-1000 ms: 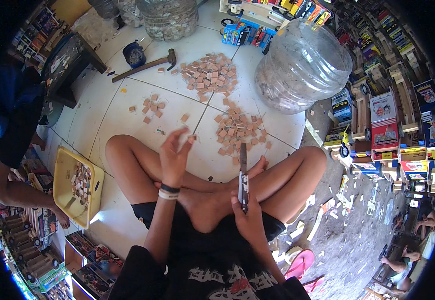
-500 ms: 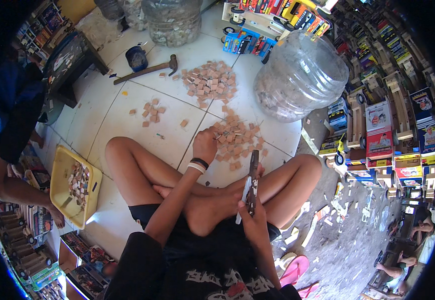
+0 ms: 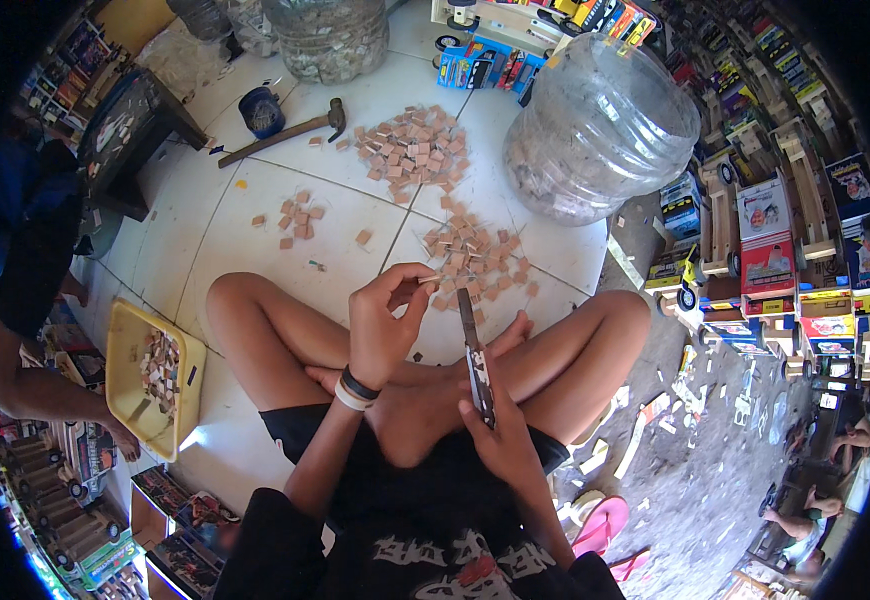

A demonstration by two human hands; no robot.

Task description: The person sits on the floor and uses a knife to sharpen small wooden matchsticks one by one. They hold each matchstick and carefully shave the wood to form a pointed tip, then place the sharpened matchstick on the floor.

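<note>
Evidently, the left hand (image 3: 383, 318) was pinching a small wooden square (image 3: 429, 281) between thumb and fingertips, the grip narrow, probably because so small a piece left little to hold. The right hand (image 3: 495, 430) was curled around the patterned handle of a narrow hand tool (image 3: 480, 375), its exact kind unclear; the dark end pointed away from the body, apparently to leave that end free beside the pinched piece, without visibly touching it.

Just beyond the crossed legs lay a near heap of wooden squares (image 3: 470, 255), placed, it seemed, for easy reach. Behind it spread a far heap (image 3: 412, 150), with a small cluster (image 3: 298, 218) to the left, perhaps kept apart as separate lots. Farther out, a claw hammer (image 3: 285, 137) lay near a blue cup (image 3: 262, 112), a clear plastic jug (image 3: 605, 130) leaned at the right, and a yellow basin (image 3: 190, 370) at the left held mixed small pieces.
</note>
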